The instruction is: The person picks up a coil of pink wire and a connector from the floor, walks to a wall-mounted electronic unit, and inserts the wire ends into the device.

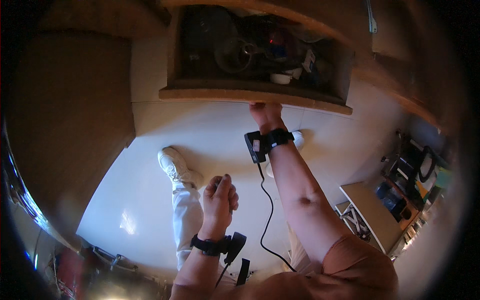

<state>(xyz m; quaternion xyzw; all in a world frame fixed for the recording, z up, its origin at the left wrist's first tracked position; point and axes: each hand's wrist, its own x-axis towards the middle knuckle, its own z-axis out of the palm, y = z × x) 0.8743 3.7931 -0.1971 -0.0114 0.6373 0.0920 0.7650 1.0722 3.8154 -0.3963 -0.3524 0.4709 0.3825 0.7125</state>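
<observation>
An open wooden drawer (255,94) stands pulled out at the top of the view, with several items inside. My right hand (266,116) reaches up to the middle of the drawer's front panel and grips there; its fingertips are hidden beneath the front edge. Lower down and to the left, my left hand (218,202) is held in front of my body, fingers curled closed. What it holds, if anything, I cannot make out. In the shadowed drawer a clear round container (232,57), a small white dish (281,78) and a white packet (309,61) can be seen.
A large brown wooden panel (80,100) fills the left side. Below the drawer spreads a pale tiled floor (135,175), where my white shoe (172,164) stands. At the right are an open cabinet door (372,212) and cluttered shelves. A black cable (270,215) hangs from my right wrist.
</observation>
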